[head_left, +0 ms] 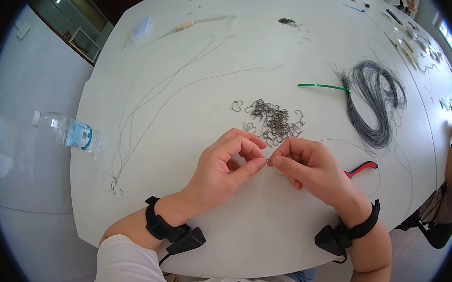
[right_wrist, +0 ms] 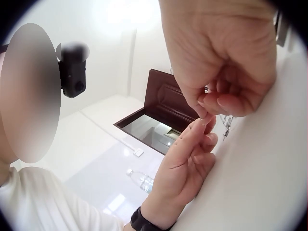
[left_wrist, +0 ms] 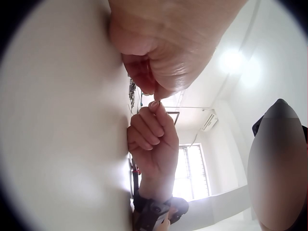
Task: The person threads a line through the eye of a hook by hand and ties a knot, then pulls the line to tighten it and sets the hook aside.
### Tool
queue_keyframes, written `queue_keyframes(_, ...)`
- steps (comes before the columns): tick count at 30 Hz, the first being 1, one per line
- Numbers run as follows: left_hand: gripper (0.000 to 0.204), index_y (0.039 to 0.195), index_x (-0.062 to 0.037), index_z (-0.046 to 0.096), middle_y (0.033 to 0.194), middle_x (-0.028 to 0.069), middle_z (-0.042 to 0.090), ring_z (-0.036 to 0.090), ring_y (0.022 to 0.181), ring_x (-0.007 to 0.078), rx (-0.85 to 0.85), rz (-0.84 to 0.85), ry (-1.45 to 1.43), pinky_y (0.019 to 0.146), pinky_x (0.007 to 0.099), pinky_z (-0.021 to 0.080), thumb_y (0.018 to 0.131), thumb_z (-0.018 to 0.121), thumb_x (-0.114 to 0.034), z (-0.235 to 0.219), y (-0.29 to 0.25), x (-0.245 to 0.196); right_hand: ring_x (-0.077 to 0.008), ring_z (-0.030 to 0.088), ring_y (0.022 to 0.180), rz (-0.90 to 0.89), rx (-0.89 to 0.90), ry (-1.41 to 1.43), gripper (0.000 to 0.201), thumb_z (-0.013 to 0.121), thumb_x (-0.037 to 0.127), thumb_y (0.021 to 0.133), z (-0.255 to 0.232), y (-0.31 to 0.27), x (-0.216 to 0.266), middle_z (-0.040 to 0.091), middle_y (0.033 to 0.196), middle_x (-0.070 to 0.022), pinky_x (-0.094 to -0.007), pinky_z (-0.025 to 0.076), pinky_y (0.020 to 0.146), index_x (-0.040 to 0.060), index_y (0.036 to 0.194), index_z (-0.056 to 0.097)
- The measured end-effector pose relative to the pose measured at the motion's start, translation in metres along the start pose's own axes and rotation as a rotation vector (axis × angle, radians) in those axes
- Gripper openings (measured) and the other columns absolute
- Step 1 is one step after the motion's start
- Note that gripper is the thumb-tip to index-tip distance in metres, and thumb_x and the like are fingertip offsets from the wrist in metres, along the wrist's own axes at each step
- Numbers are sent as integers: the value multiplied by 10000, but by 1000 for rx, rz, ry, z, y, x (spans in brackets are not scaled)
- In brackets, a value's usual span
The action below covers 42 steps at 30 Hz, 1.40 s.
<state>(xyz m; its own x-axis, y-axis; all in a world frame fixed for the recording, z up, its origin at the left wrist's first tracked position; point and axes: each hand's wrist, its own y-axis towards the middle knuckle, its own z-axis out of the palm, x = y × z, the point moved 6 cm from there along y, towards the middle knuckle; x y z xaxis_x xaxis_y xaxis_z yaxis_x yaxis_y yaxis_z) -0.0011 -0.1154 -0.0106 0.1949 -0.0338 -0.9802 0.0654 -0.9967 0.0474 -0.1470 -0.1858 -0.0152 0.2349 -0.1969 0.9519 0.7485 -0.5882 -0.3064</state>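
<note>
A: Where to look for the workpiece?

B: Look dead between the hands. See a small grey wire piece (head_left: 267, 159) right at the meeting fingertips. Probably a hook; too small and covered to confirm.

A: How to log the fingers?

B: Log as clamped, both sides. See left hand (head_left: 227, 162) at 9 o'clock off the piece, pinching with thumb and finger. See right hand (head_left: 309, 166) at 3 o'clock, also pinching, tips practically against the left's. Can't rule out some line inside the right pinch too.

A: Which to call nearer?

B: Neither. Call it a tie.

A: Able to read the long axis?

B: Not cleanly. Would guess roughly 9-to-3, along the line joining both pinches. Would treat that tip-to-tip alignment as the relation to watch: barely any gap to work in.

A: And around it?

B: Note a fine strand (head_left: 333, 140) emerging from behind the right hand, heading toward 3 o'clock; can't trace to a source. Find wire hook pile (head_left: 274, 122) between 12 and 1, close by. Find grey line hank (head_left: 361, 123) between 2 and 3, cinched with green zip tie (head_left: 321, 85). Spot red-and-black tool handle (head_left: 361, 168) near 3. Spot hooks on long strands (head_left: 115, 187) around 9, well apart.
</note>
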Motion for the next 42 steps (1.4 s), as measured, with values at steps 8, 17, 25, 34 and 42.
queue_keyframes(8,30,902,-35,600,1161,63,560,541,728,27,2,1,-6,583,176,453,920,623,-28,-1,0,3,-26,428,539,5,17,29,170,593,179,951,1,1,0,495,608,50,-212,320,490,14,917,614)
queue_keyframes(17,35,897,-35,597,1160,60,561,540,715,27,2,10,1,578,177,449,920,623,-28,0,0,1,-27,429,533,-6,16,-1,186,602,193,956,1,1,-1,493,603,49,-213,323,488,15,902,605)
queue_keyframes(25,37,898,-35,593,1156,62,561,539,703,28,1,7,5,573,178,452,920,622,-29,-1,0,1,-37,450,550,-2,20,35,190,601,195,957,1,1,1,510,620,36,-214,343,504,12,904,600)
queue_keyframes(34,33,900,-39,595,1155,66,563,543,697,31,1,2,-4,564,181,455,917,621,-27,-1,0,2,-41,467,566,15,27,29,185,600,192,958,0,0,0,524,639,29,-216,364,518,11,921,607)
queue_keyframes(42,39,896,-39,593,1154,66,563,541,698,27,0,3,-1,563,177,451,914,624,-21,0,0,1,-39,465,562,10,27,22,186,602,192,961,0,0,0,525,638,28,-213,361,514,11,915,602)
